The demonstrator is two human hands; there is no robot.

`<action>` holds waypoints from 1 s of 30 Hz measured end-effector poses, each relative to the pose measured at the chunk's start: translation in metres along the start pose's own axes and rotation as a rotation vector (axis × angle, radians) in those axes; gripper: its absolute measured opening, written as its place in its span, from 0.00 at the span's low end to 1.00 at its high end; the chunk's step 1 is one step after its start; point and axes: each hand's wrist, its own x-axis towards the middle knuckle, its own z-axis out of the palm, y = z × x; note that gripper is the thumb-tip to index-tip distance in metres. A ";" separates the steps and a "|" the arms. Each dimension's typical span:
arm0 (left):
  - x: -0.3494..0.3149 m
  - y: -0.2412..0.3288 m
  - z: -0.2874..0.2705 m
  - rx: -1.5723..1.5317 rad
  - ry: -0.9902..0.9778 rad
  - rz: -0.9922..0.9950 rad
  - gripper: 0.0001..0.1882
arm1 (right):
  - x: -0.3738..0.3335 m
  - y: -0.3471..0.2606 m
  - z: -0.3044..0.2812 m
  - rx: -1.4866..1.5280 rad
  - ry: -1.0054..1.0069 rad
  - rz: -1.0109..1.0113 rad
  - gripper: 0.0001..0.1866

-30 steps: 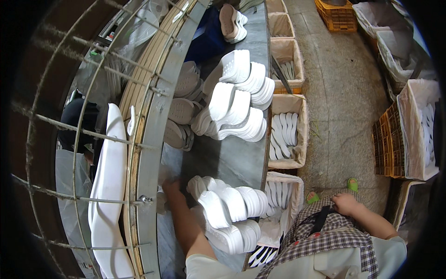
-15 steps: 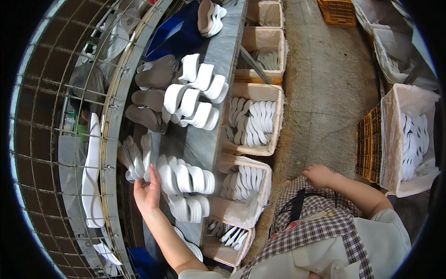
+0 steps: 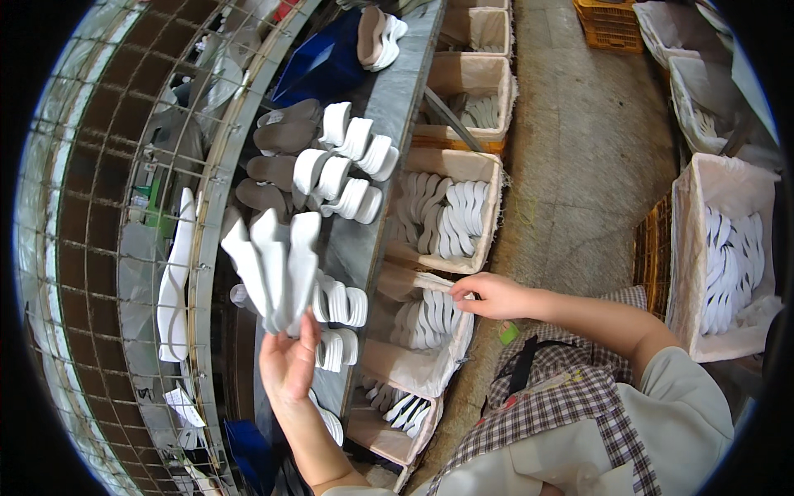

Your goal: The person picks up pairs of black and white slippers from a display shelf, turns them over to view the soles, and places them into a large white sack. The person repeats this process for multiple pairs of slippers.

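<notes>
My left hand (image 3: 289,364) holds a fan of several white shoe insoles (image 3: 277,264) by their lower ends, above the grey table (image 3: 351,248). Nearby on the table stand stacks of white insoles (image 3: 339,306), partly hidden behind the held ones. Farther along lie more white stacks (image 3: 347,169), and beside them greyish-brown insoles (image 3: 285,136). With its fingers half bent and nothing visible in them, my right hand (image 3: 496,296) is over the rim of a lined bin (image 3: 405,368) of white insoles. Whether it touches the rim I cannot tell.
A wire mesh guard (image 3: 107,207) runs along the left, with a white piece (image 3: 175,277) hanging against it. Blue bins (image 3: 318,62) sit at the table's far end. Lined bins (image 3: 494,207) line the table's right side. Across the concrete floor (image 3: 587,165) stand another lined bin (image 3: 686,273) and an orange crate (image 3: 610,25).
My left hand has lifted the white insoles and brought them rightward over the table. My right hand has moved left from my apron to the bin rim.
</notes>
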 end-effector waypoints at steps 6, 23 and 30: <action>-0.045 -0.057 -0.015 0.336 0.043 -0.016 0.35 | 0.043 -0.045 0.036 0.760 -0.016 0.181 0.38; 0.037 -0.168 -0.047 0.776 -0.164 -0.200 0.27 | -0.057 -0.070 0.023 1.293 0.195 0.220 0.43; 0.060 -0.216 -0.064 0.727 -0.201 -0.474 0.27 | -0.082 -0.057 0.006 1.455 0.166 0.730 0.31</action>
